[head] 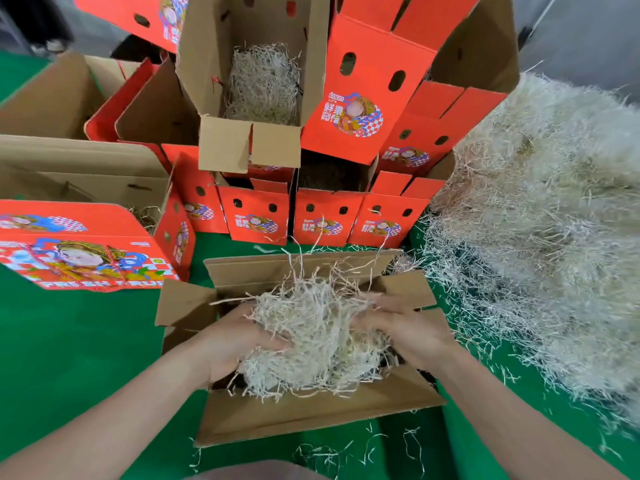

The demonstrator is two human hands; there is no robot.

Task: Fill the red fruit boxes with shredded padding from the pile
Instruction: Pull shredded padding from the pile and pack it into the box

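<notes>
Head view: at lower centre of the frame both hands clasp a clump of shredded padding (311, 327) over an open box (311, 414), the left hand (232, 341) curled around its left side and the right hand (405, 327) around its right. The pile (540, 237) fills the right side, and stacked red boxes (349, 98) stand at upper centre on the green surface (86, 341).

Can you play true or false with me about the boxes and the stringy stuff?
1. The left hand and right hand grip a clump of padding over the open box. True.
2. The big pile lies on the person's left. False: it lies on their right.
3. The table is blue. False: it is green.
4. The top box on the stack has padding inside. True.
</notes>
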